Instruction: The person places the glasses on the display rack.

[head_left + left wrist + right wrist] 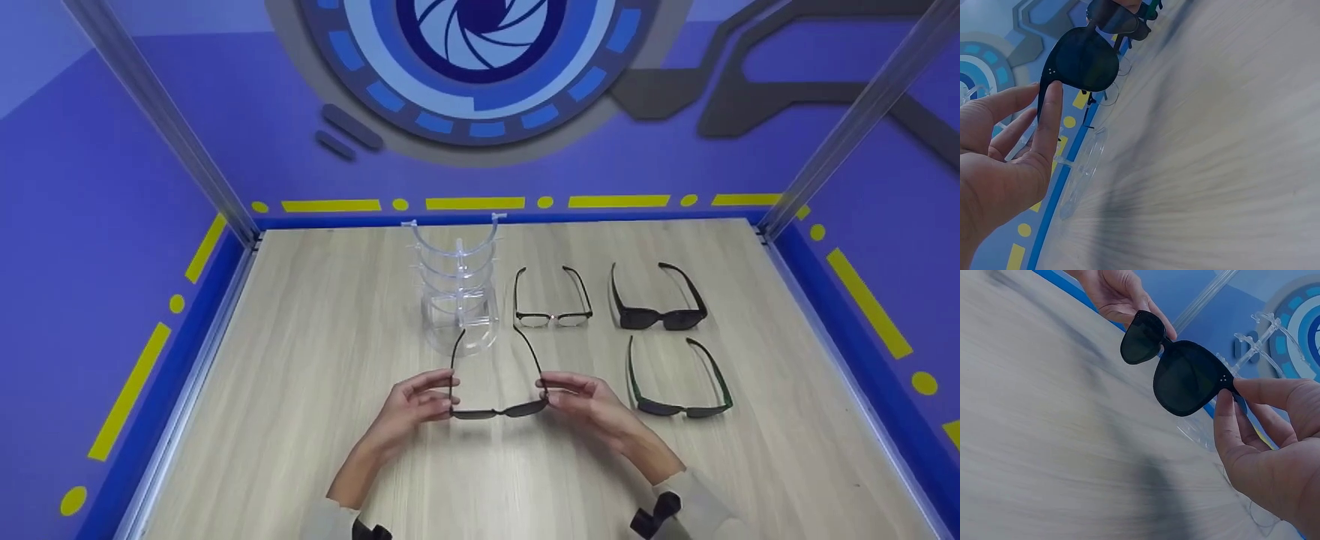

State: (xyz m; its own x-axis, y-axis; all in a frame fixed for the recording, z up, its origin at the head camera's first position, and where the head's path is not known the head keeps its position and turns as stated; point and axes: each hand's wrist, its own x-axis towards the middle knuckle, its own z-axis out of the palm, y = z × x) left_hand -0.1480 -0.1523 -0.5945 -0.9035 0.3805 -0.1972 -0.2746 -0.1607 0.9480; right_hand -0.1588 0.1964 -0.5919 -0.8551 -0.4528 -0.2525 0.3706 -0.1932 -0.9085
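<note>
Both hands hold a pair of black sunglasses [474,414] above the wooden table, temples unfolded and pointing away toward the back. My left hand [414,405] pinches the left temple near its hinge. On the other side my right hand [589,409] pinches the right temple close to the lens. Dark lenses [1185,379] with small silver dots at the corner show in the right wrist view. Just beyond the sunglasses stands a clear plastic display stand [459,300] with several curved tiers; no glasses rest on it.
Right of the stand lie black-framed clear glasses [553,319]. Farther right are thick black sunglasses [660,319], and nearer, dark sunglasses with green temples [682,410]. Blue printed walls [480,176] with metal corner posts [169,120] enclose the table [300,315] at the back and sides.
</note>
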